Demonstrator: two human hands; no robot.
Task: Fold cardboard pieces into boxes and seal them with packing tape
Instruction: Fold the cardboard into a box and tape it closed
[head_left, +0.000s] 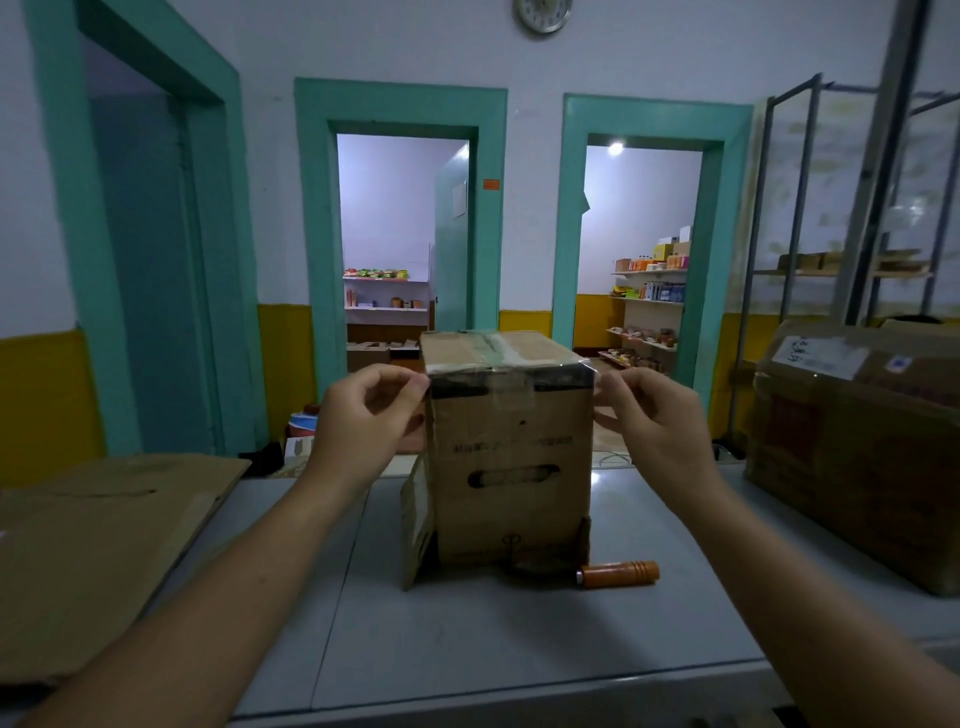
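One view only: head cam, wide-angle, worn by person, faces fwd and slightly down across table (519, 649) toward wall w/ doorways (402, 244). Near: both forearms enter from bottom corners, hands at mid-frame, box (511, 467) close, dead centre. Edges bend from lens. No 2nd view, so no overlap.

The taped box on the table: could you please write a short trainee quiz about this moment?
1. True or false: the upright box has tape across its top.
2. What lies on the table at the box's right foot? A) scissors B) an orange-handled tool C) a marker
3. Where are the left hand and right hand?

Key: 1. True. 2. B. 3. At the box's upper corners, one on each side, fingers pinched at the clear tape running along the top front edge.
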